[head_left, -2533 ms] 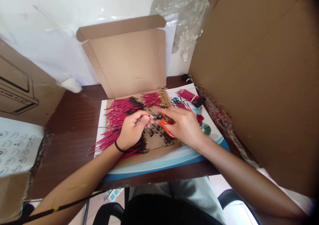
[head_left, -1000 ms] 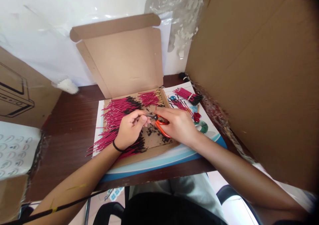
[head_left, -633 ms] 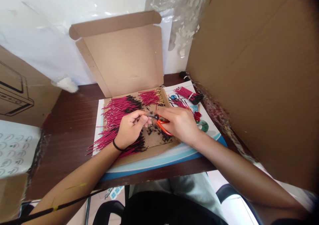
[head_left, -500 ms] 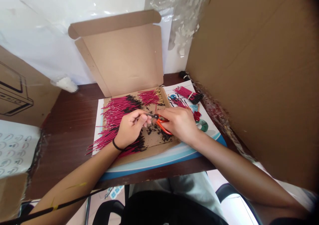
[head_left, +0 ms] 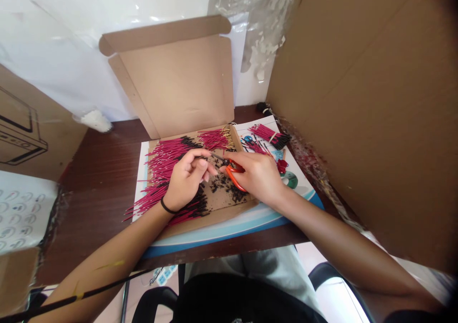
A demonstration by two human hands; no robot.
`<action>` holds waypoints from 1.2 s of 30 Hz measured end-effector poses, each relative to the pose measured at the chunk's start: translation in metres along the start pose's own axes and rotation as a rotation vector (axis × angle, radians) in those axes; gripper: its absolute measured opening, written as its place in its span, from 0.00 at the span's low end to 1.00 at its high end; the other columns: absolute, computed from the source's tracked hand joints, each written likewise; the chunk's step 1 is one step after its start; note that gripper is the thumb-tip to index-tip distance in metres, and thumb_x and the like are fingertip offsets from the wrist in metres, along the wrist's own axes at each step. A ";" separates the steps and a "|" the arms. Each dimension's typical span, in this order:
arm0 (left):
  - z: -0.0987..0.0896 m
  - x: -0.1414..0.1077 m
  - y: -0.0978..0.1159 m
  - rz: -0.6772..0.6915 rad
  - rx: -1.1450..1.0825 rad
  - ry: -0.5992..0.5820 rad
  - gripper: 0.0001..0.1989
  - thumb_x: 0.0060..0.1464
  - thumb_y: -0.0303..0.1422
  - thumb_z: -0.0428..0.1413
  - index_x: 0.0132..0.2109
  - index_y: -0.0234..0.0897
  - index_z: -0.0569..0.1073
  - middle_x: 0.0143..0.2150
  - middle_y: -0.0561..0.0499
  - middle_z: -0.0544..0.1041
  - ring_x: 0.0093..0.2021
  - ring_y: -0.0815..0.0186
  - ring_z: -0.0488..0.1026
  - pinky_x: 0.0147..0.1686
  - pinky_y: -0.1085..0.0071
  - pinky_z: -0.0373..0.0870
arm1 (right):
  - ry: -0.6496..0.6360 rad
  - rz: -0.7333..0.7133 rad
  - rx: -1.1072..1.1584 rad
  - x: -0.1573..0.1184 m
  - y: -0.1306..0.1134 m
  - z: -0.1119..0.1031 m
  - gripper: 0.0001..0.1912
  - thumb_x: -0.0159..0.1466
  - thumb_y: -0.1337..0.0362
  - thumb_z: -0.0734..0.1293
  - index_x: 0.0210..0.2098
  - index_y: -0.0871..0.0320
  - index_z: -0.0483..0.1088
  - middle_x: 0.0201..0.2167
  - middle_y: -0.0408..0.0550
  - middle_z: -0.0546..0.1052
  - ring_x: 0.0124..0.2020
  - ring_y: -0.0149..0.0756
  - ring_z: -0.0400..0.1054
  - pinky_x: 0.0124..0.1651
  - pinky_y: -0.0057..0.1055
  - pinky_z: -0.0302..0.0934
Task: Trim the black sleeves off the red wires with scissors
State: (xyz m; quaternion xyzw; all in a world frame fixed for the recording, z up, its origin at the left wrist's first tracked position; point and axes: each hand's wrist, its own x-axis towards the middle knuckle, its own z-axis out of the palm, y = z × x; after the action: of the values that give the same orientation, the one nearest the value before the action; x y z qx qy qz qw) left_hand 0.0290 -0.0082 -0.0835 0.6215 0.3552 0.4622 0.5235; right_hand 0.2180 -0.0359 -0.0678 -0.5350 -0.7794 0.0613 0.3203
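Note:
My right hand [head_left: 259, 172] is wrapped round a small hand tool with orange handles [head_left: 234, 177] and dark, narrow jaws. Those jaws point left, toward the fingers of my left hand [head_left: 189, 175]. On the left hand the fingers are loosely curled, with index finger and thumb apart; nothing shows between them. Under and beside this hand lie many thin red sticks or wires with black ends [head_left: 168, 151]. Below the tool, small black bits [head_left: 238, 192] are scattered over the cardboard box [head_left: 214, 203].
The box lid [head_left: 175, 84] stands upright at the back. A smaller red pile with gold-coloured ends [head_left: 216, 138] lies inside the box. To the right are a banded red-and-black bundle [head_left: 270, 135], a red item [head_left: 282, 165] and a green roll [head_left: 290, 180]. A large cardboard panel [head_left: 365, 113] borders the right side.
My left index finger has lifted away from the thumb, loosening the pinch near the tool's jaws. The tool has tilted slightly in my right hand, and a red strand beside it no longer shows.

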 end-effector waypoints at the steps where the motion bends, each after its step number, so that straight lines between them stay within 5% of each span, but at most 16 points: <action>1: 0.000 0.000 0.000 -0.005 -0.018 0.002 0.14 0.58 0.43 0.55 0.43 0.36 0.70 0.25 0.51 0.77 0.20 0.73 0.66 0.21 0.76 0.61 | -0.002 0.000 0.000 0.000 0.000 0.000 0.16 0.62 0.61 0.68 0.49 0.56 0.75 0.35 0.46 0.82 0.31 0.33 0.74 0.35 0.27 0.64; 13: 0.000 -0.002 0.000 -0.031 0.097 -0.009 0.14 0.57 0.43 0.56 0.36 0.35 0.72 0.30 0.49 0.77 0.23 0.72 0.65 0.24 0.74 0.62 | 0.005 -0.020 -0.018 0.000 0.000 0.001 0.12 0.61 0.64 0.67 0.44 0.56 0.76 0.37 0.46 0.82 0.34 0.35 0.76 0.38 0.27 0.65; 36: 0.001 -0.001 0.007 0.076 0.331 0.042 0.16 0.55 0.45 0.56 0.33 0.35 0.75 0.29 0.48 0.76 0.24 0.71 0.67 0.25 0.74 0.64 | -0.052 -0.158 -0.074 0.000 0.004 -0.002 0.13 0.63 0.56 0.67 0.43 0.55 0.74 0.39 0.46 0.81 0.38 0.36 0.75 0.37 0.30 0.60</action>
State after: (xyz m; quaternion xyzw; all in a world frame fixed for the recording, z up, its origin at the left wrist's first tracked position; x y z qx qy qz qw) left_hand 0.0290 -0.0102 -0.0772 0.7025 0.4133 0.4298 0.3885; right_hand 0.2220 -0.0342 -0.0681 -0.4818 -0.8288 0.0207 0.2838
